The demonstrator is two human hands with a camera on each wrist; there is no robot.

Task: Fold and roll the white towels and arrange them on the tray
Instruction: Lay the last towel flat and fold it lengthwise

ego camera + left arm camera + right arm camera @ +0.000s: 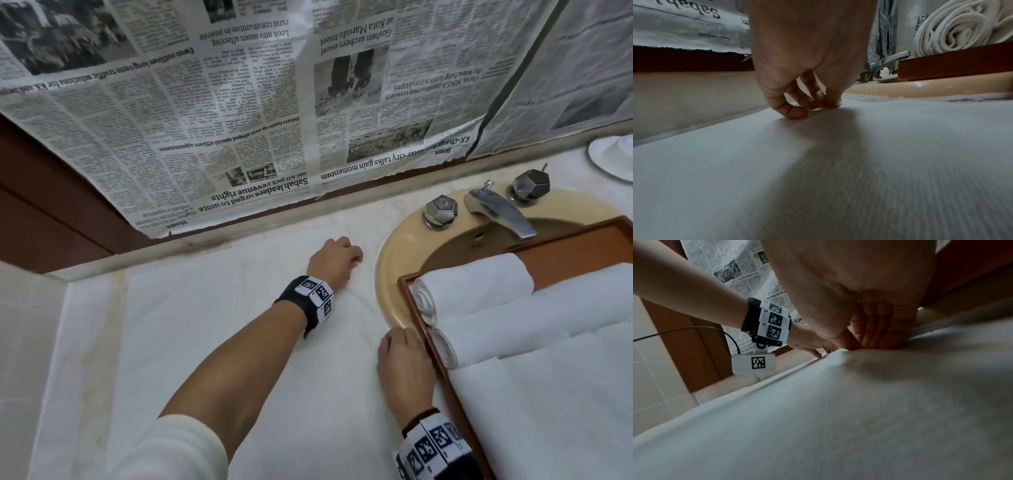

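A flat white terry towel [212, 342] lay spread across the marble surface [44, 342]. The left hand [334, 262] pinched its far edge with curled fingertips [797, 112]; the right hand [404, 363] gripped its near corner. Two rolled towels [479, 287] sat in the rectangular wooden tray [442, 359] over the beige sink [394, 260].

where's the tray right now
In the head view the wooden tray sits at right over the sink, holding rolled towels, just beyond the right hand.
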